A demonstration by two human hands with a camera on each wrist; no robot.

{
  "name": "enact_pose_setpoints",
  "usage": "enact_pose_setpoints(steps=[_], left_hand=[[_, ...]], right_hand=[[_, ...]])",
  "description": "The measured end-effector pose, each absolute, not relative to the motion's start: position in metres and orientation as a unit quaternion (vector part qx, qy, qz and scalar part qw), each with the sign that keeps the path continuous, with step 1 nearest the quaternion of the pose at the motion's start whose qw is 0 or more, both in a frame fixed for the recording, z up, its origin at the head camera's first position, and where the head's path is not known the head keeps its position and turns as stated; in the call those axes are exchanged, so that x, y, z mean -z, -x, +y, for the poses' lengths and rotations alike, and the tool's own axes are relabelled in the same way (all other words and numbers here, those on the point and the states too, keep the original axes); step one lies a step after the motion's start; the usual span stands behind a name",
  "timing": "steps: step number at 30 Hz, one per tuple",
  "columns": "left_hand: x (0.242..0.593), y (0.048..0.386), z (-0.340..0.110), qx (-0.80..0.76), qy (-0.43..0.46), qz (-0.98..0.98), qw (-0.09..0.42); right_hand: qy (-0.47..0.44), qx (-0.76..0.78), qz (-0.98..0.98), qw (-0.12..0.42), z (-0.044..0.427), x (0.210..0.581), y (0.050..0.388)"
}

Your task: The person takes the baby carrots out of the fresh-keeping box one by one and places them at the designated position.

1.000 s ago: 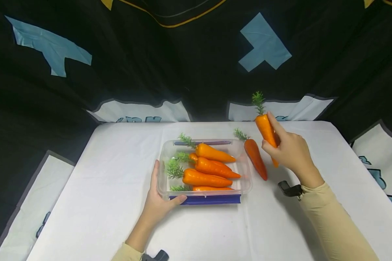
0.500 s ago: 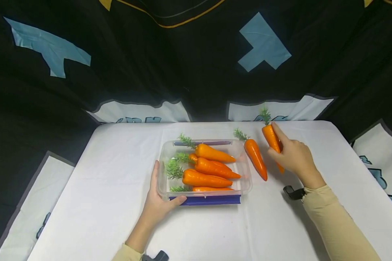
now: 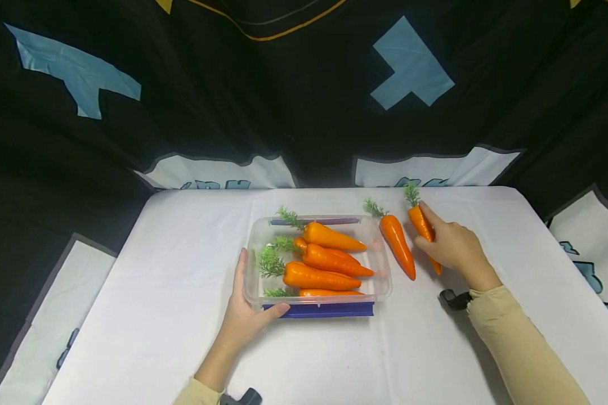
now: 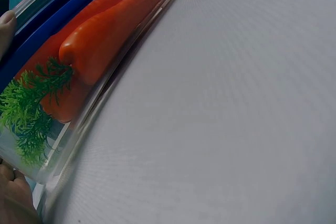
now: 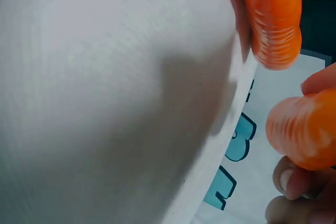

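The right hand (image 3: 451, 244), right of centre in the frame, grips one carrot (image 3: 419, 220) between thumb and fingers, its green top pointing up and its tip down. Whether the carrot touches the table (image 3: 157, 270) I cannot tell. A second carrot (image 3: 397, 246) lies loose on the white cloth, slanted, between the held one and the box (image 3: 383, 275). The clear plastic box sits at the middle of the frame; the left hand (image 3: 244, 318) holds its lower-left corner, thumb over the blue latch (image 3: 329, 310) and fingers along the left wall. Inside lie several carrots (image 3: 321, 275), leafy tops to the left, tips to the right; some are partly hidden. A beige sleeve (image 3: 522, 343) enters at lower right. A black curtain (image 3: 263, 101) with pale blue shapes fills the upper frame.
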State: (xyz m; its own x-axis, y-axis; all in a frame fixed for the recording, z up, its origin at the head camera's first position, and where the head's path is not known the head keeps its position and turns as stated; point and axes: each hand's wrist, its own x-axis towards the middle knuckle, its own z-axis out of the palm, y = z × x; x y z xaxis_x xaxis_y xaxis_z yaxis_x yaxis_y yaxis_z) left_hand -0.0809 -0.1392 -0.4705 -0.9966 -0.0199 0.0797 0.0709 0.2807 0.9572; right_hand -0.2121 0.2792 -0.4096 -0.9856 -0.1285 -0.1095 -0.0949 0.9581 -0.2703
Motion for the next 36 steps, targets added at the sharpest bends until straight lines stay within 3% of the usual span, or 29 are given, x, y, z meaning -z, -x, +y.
enact_pose_setpoints(steps=[16,25,36], left_hand=[[0.473,0.081,-0.139,0.600,0.019,-0.799,0.043],[0.472,0.081,-0.140,0.592,0.019,-0.804,0.046],[0.470,0.081,-0.139,0.603,0.023,-0.796,0.045]], right_hand=[[0.047,0.113,0.985,0.122,0.280,0.423,0.217],[0.045,0.117,0.975,0.182,0.280,0.424,0.216],[0.051,0.088,0.980,0.169,0.281,0.420,0.212]])
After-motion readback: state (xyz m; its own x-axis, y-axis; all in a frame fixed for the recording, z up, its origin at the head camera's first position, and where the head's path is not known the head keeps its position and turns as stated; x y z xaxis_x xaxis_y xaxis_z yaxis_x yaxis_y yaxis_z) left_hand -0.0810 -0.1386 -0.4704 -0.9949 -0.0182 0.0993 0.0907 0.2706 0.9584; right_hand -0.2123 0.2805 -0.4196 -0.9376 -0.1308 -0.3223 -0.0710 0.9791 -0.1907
